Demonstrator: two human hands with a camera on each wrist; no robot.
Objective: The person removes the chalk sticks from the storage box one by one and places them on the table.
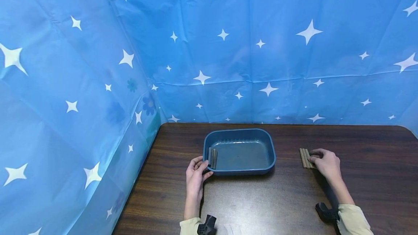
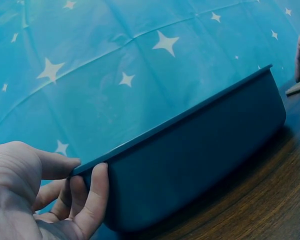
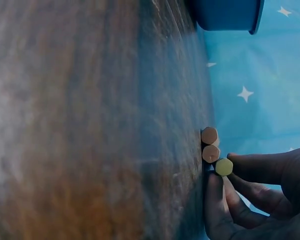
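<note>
A blue rectangular plastic basin (image 1: 241,172) stands on the table. My left hand (image 1: 195,177) grips its rim at the near left corner; in the left wrist view the thumb lies on top and fingers press the outer wall. Short dark sticks (image 1: 214,159) lie side by side inside, against the basin's left wall. To the right of the basin, my right hand (image 1: 327,163) pinches a short six-sided stick (image 3: 224,167) with a pale yellow end. Two similar sticks with brownish ends (image 3: 210,145) lie directly beside it on the table.
The dark wood-grain table (image 1: 261,198) runs back to a blue curtain (image 1: 235,61) with white stars. Another stretch of curtain (image 1: 65,130) hangs along the left side. A black wrist device (image 1: 206,225) sits on the left forearm, and another black device (image 1: 326,213) on the right.
</note>
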